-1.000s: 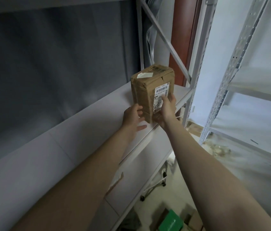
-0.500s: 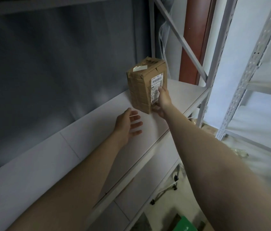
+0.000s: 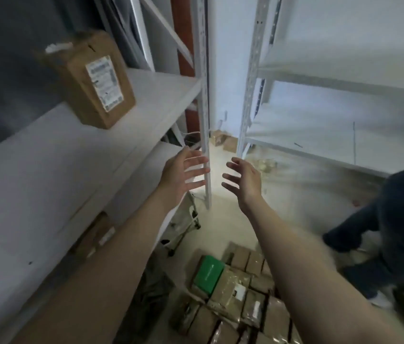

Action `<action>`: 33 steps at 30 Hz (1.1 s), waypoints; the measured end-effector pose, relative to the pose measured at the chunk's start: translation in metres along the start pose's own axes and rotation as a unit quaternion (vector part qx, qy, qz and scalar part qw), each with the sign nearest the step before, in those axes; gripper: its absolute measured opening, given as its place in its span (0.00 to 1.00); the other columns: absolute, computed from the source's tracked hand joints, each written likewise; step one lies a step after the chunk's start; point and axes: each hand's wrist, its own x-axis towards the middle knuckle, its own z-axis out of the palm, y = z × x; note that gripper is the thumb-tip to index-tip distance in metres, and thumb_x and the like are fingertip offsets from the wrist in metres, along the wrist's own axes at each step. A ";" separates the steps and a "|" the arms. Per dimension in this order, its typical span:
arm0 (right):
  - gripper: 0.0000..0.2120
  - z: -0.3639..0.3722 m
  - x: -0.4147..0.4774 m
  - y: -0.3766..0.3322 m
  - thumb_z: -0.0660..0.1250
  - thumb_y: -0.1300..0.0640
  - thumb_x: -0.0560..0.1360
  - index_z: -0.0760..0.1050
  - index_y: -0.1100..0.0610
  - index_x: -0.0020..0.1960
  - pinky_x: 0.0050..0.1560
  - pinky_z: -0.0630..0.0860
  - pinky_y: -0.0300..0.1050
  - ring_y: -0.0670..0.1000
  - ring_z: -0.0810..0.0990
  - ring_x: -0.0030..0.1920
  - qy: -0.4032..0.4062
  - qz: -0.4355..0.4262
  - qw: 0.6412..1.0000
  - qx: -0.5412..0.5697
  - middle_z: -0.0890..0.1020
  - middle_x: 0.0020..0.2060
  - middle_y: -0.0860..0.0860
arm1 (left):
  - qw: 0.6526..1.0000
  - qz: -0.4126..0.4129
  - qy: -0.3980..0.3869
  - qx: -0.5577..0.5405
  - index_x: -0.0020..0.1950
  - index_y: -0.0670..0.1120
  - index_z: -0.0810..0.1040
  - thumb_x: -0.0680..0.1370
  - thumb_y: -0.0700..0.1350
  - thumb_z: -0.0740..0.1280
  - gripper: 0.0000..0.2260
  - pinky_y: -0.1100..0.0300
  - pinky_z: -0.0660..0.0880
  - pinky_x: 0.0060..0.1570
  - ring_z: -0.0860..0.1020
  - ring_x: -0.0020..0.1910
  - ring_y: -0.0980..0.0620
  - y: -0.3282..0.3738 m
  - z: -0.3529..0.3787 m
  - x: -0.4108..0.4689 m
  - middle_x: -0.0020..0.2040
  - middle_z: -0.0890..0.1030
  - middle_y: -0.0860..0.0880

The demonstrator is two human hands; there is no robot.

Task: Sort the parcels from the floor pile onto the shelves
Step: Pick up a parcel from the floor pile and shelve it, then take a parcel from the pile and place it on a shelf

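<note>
- Left shelving [image 3: 47, 150]: white boards on a steel frame, ending at the corner post [image 3: 202, 95].
- Right shelving [image 3: 320, 125]: same build, across a narrow gap.
- Second person [image 3: 399, 214]: dark clothing, at the right edge, near the pile.
- Floor pile [image 3: 235, 301]: brown wrapped parcels packed edge to edge, low in view; probably light to moderate, some soft-wrapped, others stiff.
- Shelved parcel [image 3: 91, 80]: upright brown box on the upper board at left, label outward, untouched; judged already placed.
- Green parcel [image 3: 208, 274]: flat box at the pile's left edge; likely rigid and smooth, best pinched across its two long edges.
- Left grip [image 3: 183, 175]: fingers spread, holding nothing, in the air beside the corner post.
- Right grip [image 3: 244, 180]: likewise spread and empty, just beside its partner, above the pile.
</note>
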 end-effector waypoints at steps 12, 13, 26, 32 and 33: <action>0.11 -0.344 0.027 0.253 0.60 0.51 0.85 0.80 0.53 0.55 0.46 0.79 0.52 0.55 0.82 0.45 0.163 0.244 0.952 -0.089 0.85 0.55 0.53 | 0.952 -0.286 0.024 0.107 0.52 0.49 0.79 0.85 0.56 0.58 0.15 0.53 0.78 0.42 0.82 0.44 0.50 -0.399 0.099 0.078 0.49 0.84 0.50; 0.11 -0.361 0.029 0.276 0.60 0.51 0.85 0.80 0.54 0.55 0.47 0.79 0.52 0.54 0.82 0.44 0.167 0.259 0.947 -0.095 0.85 0.55 0.53 | 0.947 -0.302 0.026 0.109 0.52 0.48 0.79 0.85 0.55 0.58 0.15 0.52 0.77 0.42 0.82 0.44 0.49 -0.432 0.097 0.083 0.49 0.84 0.49; 0.10 -0.479 0.076 0.563 0.61 0.49 0.84 0.79 0.52 0.55 0.53 0.77 0.52 0.55 0.80 0.53 0.102 0.415 0.889 -0.168 0.82 0.53 0.52 | 0.867 -0.386 0.001 0.314 0.50 0.48 0.78 0.84 0.49 0.59 0.09 0.56 0.76 0.46 0.79 0.46 0.49 -0.766 0.061 0.166 0.52 0.82 0.46; 0.10 -0.478 0.110 0.657 0.61 0.51 0.86 0.68 0.53 0.64 0.40 0.77 0.43 0.50 0.80 0.46 0.100 0.389 0.899 -0.175 0.78 0.49 0.51 | 0.874 -0.376 -0.033 0.306 0.68 0.44 0.75 0.85 0.57 0.55 0.21 0.53 0.78 0.53 0.80 0.56 0.47 -0.853 0.044 0.180 0.58 0.81 0.46; 0.09 -0.478 0.115 0.667 0.62 0.54 0.86 0.67 0.54 0.64 0.40 0.78 0.43 0.49 0.79 0.45 0.108 0.381 0.901 -0.179 0.77 0.48 0.51 | 0.878 -0.373 -0.029 0.300 0.68 0.45 0.74 0.84 0.58 0.55 0.21 0.52 0.78 0.51 0.80 0.54 0.48 -0.862 0.044 0.181 0.58 0.81 0.47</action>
